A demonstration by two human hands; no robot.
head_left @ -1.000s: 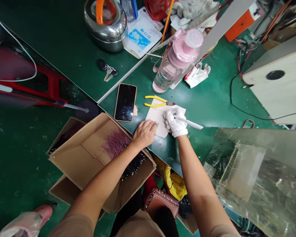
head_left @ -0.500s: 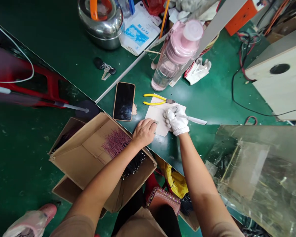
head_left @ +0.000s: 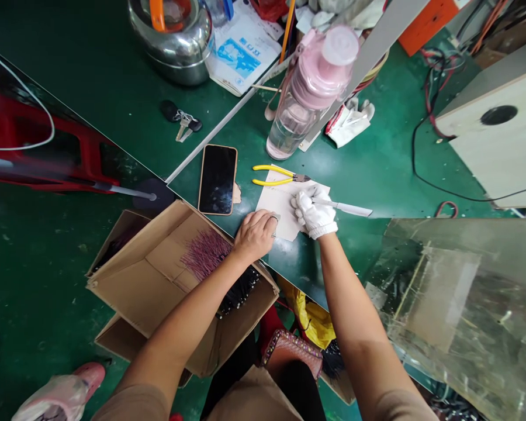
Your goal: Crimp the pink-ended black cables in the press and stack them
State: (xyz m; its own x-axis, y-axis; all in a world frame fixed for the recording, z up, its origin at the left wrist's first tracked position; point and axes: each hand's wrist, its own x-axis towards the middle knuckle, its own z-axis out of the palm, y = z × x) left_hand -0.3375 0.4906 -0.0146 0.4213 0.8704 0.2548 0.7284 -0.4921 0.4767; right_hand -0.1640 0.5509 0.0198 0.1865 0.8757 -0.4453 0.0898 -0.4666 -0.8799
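Here the left hand (head_left: 254, 235) pins paper (head_left: 274, 204); right hand (head_left: 315, 215) grips a knife (head_left: 348, 209).

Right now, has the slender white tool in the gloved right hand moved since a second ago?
Yes: the slender white tool swung its free end away from the yellow-handled pliers.

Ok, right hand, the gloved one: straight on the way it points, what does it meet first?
Right hand: likely the pliers at their metal head, just past the paper's far edge; depth is unclear from this view.
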